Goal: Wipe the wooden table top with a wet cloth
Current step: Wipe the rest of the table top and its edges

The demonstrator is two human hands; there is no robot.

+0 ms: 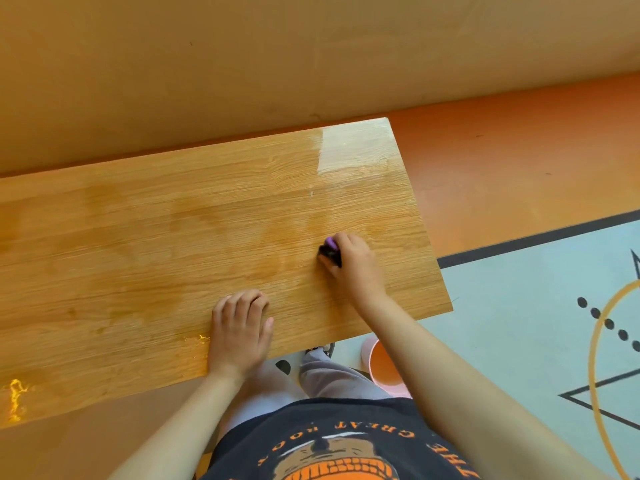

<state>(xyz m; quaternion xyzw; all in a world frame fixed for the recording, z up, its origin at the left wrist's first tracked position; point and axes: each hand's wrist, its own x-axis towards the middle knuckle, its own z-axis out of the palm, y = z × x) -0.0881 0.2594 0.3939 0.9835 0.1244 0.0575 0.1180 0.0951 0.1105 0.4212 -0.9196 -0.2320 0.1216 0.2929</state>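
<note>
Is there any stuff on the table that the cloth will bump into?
No. The right hand presses the cloth on the wooden table top, and the left hand lies nearer the front edge. Nothing else sits on the wood.

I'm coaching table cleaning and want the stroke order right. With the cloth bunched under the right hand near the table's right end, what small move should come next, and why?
Probably draw the right hand with the cloth toward the near right corner of the table top. Darker damp-looking patches spread over the middle and left, while the strip between the hand and the right edge looks paler, likely unwiped. The left hand rests flat on the near edge as a brace.
</note>
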